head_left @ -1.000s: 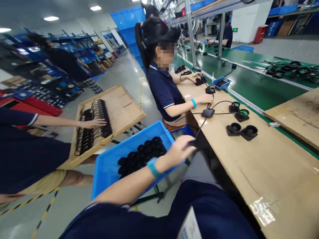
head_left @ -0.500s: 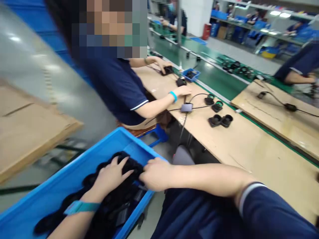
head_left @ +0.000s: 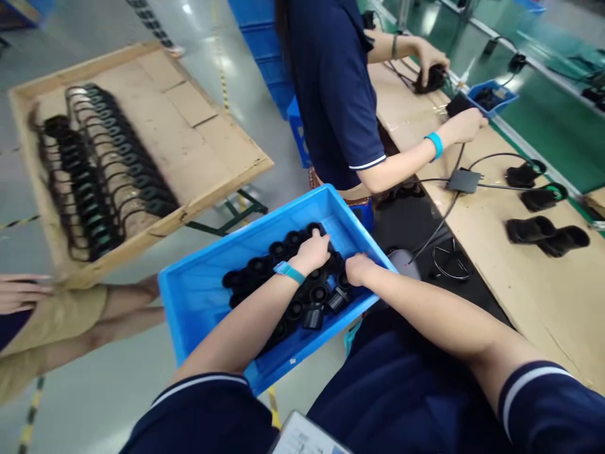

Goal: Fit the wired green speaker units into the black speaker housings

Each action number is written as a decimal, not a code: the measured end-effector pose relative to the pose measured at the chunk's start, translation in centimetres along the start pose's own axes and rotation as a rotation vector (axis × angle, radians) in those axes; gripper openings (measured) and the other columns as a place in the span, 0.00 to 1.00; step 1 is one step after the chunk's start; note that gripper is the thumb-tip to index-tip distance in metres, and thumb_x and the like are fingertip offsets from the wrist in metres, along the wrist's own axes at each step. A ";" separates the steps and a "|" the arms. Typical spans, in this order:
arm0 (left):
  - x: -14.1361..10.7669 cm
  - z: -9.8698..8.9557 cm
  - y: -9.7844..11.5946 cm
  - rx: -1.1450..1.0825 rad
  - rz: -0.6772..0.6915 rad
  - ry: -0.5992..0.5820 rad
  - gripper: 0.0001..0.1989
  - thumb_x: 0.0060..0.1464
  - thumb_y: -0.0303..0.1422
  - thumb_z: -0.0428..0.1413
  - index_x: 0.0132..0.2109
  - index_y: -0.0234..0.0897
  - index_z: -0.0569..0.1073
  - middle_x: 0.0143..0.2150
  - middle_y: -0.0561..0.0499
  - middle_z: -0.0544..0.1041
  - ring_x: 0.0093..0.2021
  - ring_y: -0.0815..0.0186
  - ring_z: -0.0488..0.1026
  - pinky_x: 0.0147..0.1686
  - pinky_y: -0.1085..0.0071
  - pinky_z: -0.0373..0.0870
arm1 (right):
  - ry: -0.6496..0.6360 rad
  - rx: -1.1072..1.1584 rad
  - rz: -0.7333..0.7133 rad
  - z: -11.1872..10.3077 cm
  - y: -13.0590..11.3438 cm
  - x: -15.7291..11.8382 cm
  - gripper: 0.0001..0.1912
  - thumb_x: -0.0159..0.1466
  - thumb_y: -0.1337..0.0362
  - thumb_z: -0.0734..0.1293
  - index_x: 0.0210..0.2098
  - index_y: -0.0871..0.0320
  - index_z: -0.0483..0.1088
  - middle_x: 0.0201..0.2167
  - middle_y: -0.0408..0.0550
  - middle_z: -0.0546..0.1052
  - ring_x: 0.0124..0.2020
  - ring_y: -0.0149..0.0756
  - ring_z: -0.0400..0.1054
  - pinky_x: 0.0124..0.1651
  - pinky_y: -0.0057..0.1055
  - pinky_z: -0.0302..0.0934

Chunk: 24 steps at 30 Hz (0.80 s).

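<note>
A blue plastic bin [head_left: 203, 284] holds rows of black round parts [head_left: 258, 265]. Inside it, my left hand [head_left: 312, 251], with a teal band at the wrist, rests on parts near the far right end. Its fingers are bent over a black part. My right hand [head_left: 360, 270] is at the bin's right side, fingers curled down beside the black parts; whatever its fingertips hold is hidden. A loose black part [head_left: 312, 317] lies near the bin's front wall.
At left, a wooden-edged table [head_left: 227, 148] bears rows of cabled black parts. A co-worker's hand [head_left: 466, 126] works at the right bench [head_left: 510, 277], where black cups, a grey box with cables and a small blue tray [head_left: 508, 98] lie. Another person's legs show at left.
The view has swung left, bringing the left table and another person's legs in. My left hand's fingers, spread before, are now more bent. My right hand remains at the bin's right side.
</note>
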<state>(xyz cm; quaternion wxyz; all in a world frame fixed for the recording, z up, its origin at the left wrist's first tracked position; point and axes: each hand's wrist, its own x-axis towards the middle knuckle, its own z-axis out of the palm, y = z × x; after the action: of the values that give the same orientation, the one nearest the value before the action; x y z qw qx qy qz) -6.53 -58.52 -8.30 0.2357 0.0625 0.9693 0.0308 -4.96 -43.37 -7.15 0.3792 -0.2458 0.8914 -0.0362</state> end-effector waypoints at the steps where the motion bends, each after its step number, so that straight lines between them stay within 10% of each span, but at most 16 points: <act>1: 0.3 0.2 -0.3 -0.009 -0.014 -0.002 0.26 0.57 0.36 0.58 0.62 0.38 0.66 0.62 0.35 0.60 0.47 0.53 0.78 0.47 0.61 0.75 | -0.021 -0.006 0.028 0.3 -0.2 0.3 0.17 0.55 0.73 0.74 0.45 0.69 0.79 0.47 0.71 0.78 0.54 0.62 0.71 0.54 0.55 0.69; 16: -2.3 0.9 -1.8 -0.069 0.048 0.134 0.31 0.60 0.33 0.57 0.68 0.35 0.58 0.68 0.31 0.57 0.59 0.46 0.71 0.54 0.56 0.72 | 0.184 -0.014 0.106 -0.6 -2.0 -4.1 0.17 0.64 0.69 0.63 0.49 0.63 0.78 0.55 0.67 0.70 0.58 0.57 0.58 0.49 0.49 0.68; 21: -8.2 -0.1 -2.9 -0.024 0.207 0.288 0.25 0.65 0.37 0.51 0.66 0.31 0.62 0.68 0.30 0.58 0.65 0.42 0.63 0.60 0.48 0.65 | 0.325 0.051 0.029 -2.1 -1.4 -7.0 0.13 0.66 0.67 0.62 0.37 0.61 0.80 0.44 0.63 0.76 0.54 0.52 0.63 0.52 0.43 0.66; 24: -13.0 1.1 -4.1 -0.033 0.491 0.146 0.31 0.62 0.38 0.55 0.69 0.36 0.60 0.70 0.33 0.58 0.69 0.43 0.57 0.65 0.46 0.59 | 0.483 0.131 -0.121 -3.3 0.0 -9.9 0.16 0.67 0.68 0.60 0.30 0.61 0.78 0.37 0.58 0.78 0.50 0.46 0.68 0.59 0.44 0.62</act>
<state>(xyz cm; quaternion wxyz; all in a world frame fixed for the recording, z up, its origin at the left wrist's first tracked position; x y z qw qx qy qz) 4.96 -64.31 -3.79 0.1517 0.2897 0.9389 0.1075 -1.40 -39.19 1.69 0.1674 -0.2577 0.9355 -0.1742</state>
